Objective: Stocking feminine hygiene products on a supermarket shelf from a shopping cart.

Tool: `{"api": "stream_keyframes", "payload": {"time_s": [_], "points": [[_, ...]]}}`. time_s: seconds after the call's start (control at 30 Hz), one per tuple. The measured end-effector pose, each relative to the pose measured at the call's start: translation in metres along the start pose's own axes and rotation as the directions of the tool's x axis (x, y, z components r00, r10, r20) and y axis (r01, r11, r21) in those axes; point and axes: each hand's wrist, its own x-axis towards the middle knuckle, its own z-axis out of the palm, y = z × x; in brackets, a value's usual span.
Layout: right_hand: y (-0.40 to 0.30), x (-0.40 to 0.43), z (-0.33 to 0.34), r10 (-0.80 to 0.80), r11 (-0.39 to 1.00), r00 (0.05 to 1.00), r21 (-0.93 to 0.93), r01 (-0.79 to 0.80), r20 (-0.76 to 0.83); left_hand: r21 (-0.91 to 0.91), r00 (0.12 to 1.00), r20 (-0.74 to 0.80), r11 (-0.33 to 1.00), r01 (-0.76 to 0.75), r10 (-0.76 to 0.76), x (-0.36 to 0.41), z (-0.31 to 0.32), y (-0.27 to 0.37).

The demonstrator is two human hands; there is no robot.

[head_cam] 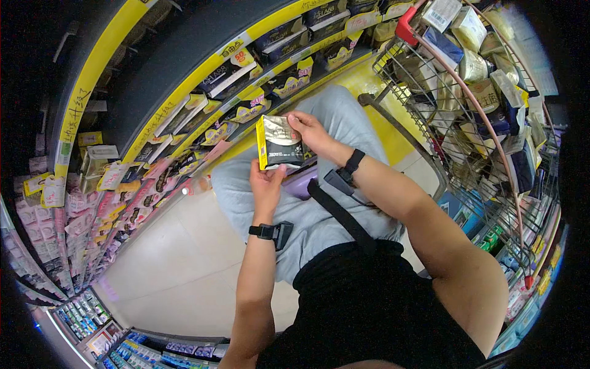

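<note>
Both hands hold one soft pack with a black and silver front and a yellow side (280,143), above the lap in grey trousers. My left hand (268,181) grips its lower edge, thumb on the front. My right hand (309,130) pinches the upper right corner between thumb and fingers. Black straps with small dark devices sit on both wrists. Behind the pack, a purple object (299,183) shows between the legs. Rows of similar dark packs (228,74) stand on the shelf just beyond the knees.
At the right stands a wire shopping cart (495,127) with a red-cornered rim, heaped with packs. Shelves with yellow edge strips (184,92) curve along the front and left. A bottle (199,186) is on the tiled floor (184,258) by the shelf base. More stocked shelves line the lower left.
</note>
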Motion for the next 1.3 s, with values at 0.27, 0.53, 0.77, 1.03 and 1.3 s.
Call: {"api": "stream_keyframes", "payload": {"time_s": [0.27, 0.53, 0.77, 1.03, 1.3], "points": [[0.000, -0.002, 0.003, 0.045, 0.976, 0.970, 0.196, -0.093, 0.237, 0.130, 0.987, -0.097, 0.984, -0.119, 0.132, 0.000, -0.004, -0.001], [-0.013, -0.014, 0.007, 0.000, 0.988, 0.951, 0.147, -0.048, 0.310, 0.405, 0.909, -0.017, 0.835, -0.374, 0.415, 0.002, -0.007, -0.001], [-0.013, -0.008, 0.010, 0.065, 0.926, 0.926, 0.324, -0.194, 0.371, 0.110, 0.964, -0.135, 0.971, -0.213, 0.227, -0.005, -0.005, 0.003], [-0.012, -0.014, 0.006, 0.093, 0.956, 0.995, 0.275, -0.098, 0.029, 0.043, 0.999, -0.012, 0.999, -0.029, 0.030, 0.003, -0.008, -0.003], [-0.015, 0.007, -0.005, 0.336, 0.903, 0.941, 0.268, -0.336, 0.048, -0.025, 0.997, -0.024, 0.996, -0.080, 0.080, -0.005, -0.012, 0.004]]}}
